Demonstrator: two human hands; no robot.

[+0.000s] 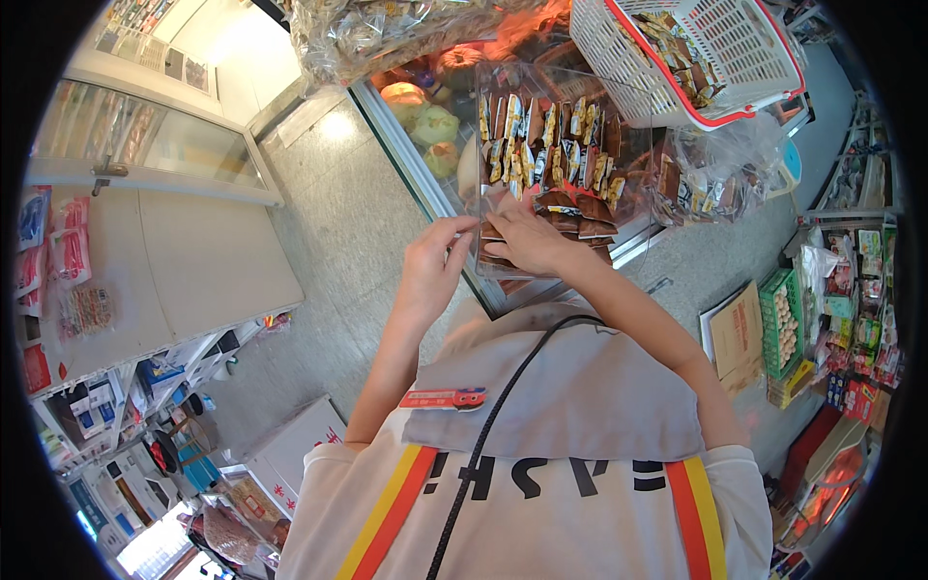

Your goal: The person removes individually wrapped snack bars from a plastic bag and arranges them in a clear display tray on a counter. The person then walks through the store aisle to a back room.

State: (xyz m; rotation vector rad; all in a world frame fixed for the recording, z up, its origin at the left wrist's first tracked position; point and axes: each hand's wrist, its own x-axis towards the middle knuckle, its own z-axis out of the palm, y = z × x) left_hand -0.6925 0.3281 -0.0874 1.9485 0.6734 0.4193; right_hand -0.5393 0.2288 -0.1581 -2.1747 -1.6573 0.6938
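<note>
A clear plastic box [638, 246] stands on a glass display case [406, 163], holding rows of small brown, yellow and white snack packets [558, 145]. My right hand [525, 235] reaches into the near part of the box, fingers spread over the packets at its left side; whether it grips one cannot be told. At the box's near left edge is my left hand [438, 254], thumb and forefinger close to the wall, with nothing plainly visible between them. The rows further back stand on edge; those nearer my right hand lie flatter.
A white basket with a red rim [681, 109] holds more packets, beside a clear plastic bag of packets [707, 185]. A large clear bag [362, 36] lies at the case's far end. On the right floor are a cardboard box [736, 337] and a green crate of eggs [781, 326].
</note>
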